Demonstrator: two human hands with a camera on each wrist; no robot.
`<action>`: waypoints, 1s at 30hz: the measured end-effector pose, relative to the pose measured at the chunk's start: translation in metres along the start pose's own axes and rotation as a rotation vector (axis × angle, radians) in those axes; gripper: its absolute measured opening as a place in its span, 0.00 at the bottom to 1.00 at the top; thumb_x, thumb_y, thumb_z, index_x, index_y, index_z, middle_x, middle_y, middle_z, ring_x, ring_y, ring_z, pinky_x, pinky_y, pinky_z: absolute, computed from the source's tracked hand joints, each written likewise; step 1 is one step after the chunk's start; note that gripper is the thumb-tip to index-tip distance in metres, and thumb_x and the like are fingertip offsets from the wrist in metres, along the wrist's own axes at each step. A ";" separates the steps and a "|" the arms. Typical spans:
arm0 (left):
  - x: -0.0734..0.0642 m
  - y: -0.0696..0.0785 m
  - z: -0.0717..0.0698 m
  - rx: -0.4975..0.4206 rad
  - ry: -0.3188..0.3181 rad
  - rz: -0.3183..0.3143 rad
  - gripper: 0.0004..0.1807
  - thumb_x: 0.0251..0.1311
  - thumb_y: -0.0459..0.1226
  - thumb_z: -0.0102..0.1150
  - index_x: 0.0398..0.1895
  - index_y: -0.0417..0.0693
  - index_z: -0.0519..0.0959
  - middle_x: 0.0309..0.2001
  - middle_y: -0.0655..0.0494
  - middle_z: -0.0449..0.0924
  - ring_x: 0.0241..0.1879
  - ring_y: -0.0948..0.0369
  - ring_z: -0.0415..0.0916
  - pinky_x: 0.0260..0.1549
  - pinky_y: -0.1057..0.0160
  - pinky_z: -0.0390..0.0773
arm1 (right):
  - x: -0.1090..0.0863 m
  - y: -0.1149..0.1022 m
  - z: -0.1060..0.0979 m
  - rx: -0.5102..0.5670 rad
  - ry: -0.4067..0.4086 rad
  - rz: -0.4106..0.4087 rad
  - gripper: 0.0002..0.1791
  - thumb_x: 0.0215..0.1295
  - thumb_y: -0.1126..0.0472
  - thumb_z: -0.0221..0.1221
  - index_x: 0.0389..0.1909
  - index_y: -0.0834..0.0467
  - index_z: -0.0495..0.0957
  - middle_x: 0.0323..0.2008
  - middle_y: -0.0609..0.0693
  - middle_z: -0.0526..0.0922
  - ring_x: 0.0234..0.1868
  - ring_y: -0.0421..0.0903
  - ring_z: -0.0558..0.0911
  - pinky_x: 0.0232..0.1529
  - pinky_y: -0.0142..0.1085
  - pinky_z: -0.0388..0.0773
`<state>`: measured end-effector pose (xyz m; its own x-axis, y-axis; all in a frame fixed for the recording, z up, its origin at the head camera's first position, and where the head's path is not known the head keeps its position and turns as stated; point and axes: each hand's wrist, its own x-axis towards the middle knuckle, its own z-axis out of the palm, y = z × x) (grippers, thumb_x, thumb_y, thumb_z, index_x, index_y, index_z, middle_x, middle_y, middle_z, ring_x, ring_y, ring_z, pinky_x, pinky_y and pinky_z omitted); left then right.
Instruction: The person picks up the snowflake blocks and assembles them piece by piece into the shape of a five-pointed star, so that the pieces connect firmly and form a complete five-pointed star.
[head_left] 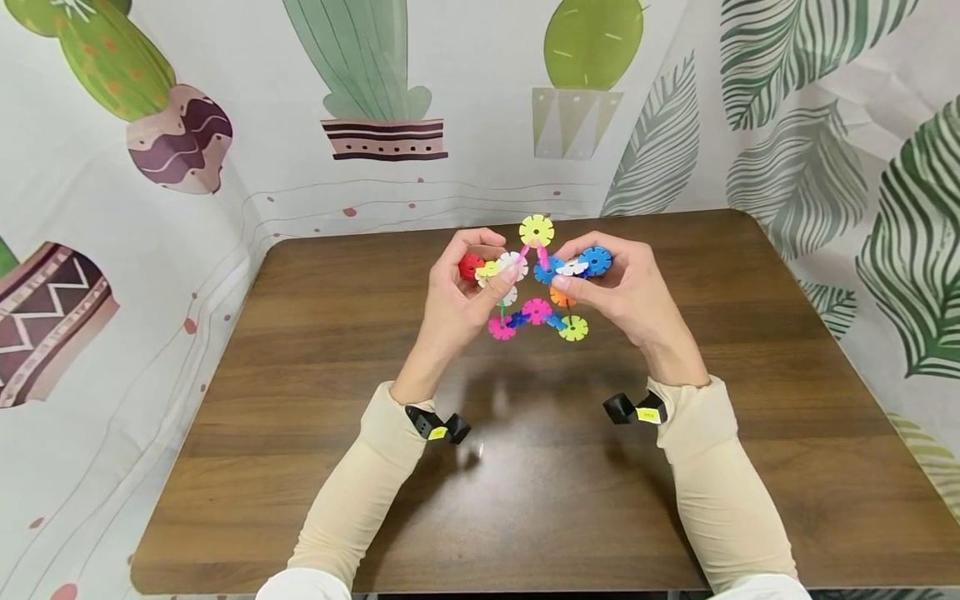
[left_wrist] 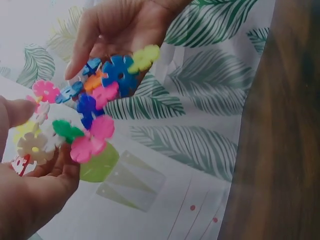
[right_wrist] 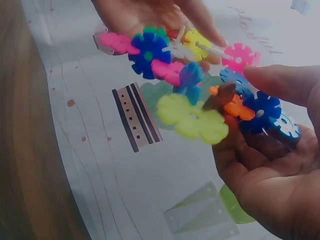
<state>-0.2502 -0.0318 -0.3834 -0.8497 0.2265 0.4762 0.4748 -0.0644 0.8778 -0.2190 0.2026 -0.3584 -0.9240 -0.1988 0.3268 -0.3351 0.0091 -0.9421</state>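
Both hands hold up one ring-like figure of interlocked snowflake discs above the table. My left hand (head_left: 463, 287) pinches its left side at a white disc (head_left: 513, 267), with a red disc (head_left: 471, 267) partly tucked behind the thumb. On the other side my right hand (head_left: 626, 283) pinches a blue disc (head_left: 547, 269), and another blue disc (head_left: 597, 261) sticks out by its palm. A yellow disc (head_left: 536, 231) tops the figure. Along the bottom run pink discs (head_left: 537, 312), dark blue ones and a yellow-green disc (head_left: 573, 327). In the right wrist view an orange disc (right_wrist: 239, 108) sits close to the right fingers.
The brown wooden table (head_left: 315, 467) spreads beneath the hands. A printed cloth with cacti and leaves (head_left: 480, 183) hangs behind and beside it. Black wrist cameras (head_left: 619, 408) are strapped over the beige sleeves.
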 end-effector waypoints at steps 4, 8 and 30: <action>0.002 -0.001 -0.005 0.065 0.005 0.028 0.20 0.66 0.42 0.68 0.59 0.48 0.81 0.49 0.48 0.88 0.44 0.58 0.82 0.32 0.66 0.78 | 0.001 0.001 0.001 -0.030 -0.022 0.011 0.12 0.64 0.70 0.72 0.47 0.63 0.85 0.33 0.50 0.87 0.28 0.47 0.86 0.35 0.35 0.89; 0.003 0.000 -0.012 0.063 0.001 0.062 0.20 0.68 0.42 0.65 0.60 0.44 0.82 0.49 0.42 0.89 0.44 0.59 0.85 0.40 0.67 0.80 | 0.001 0.003 0.002 -0.063 -0.088 0.019 0.11 0.65 0.71 0.72 0.47 0.64 0.85 0.31 0.50 0.87 0.26 0.49 0.85 0.33 0.35 0.88; 0.001 0.013 -0.018 0.082 -0.114 0.069 0.08 0.67 0.36 0.71 0.47 0.48 0.87 0.38 0.60 0.92 0.36 0.56 0.85 0.40 0.59 0.84 | -0.003 -0.004 0.002 -0.100 -0.176 0.120 0.13 0.66 0.67 0.73 0.50 0.62 0.87 0.31 0.51 0.88 0.26 0.51 0.86 0.35 0.38 0.90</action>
<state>-0.2488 -0.0504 -0.3707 -0.7851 0.3337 0.5218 0.5521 -0.0048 0.8337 -0.2148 0.2008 -0.3556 -0.9151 -0.3578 0.1861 -0.2491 0.1384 -0.9585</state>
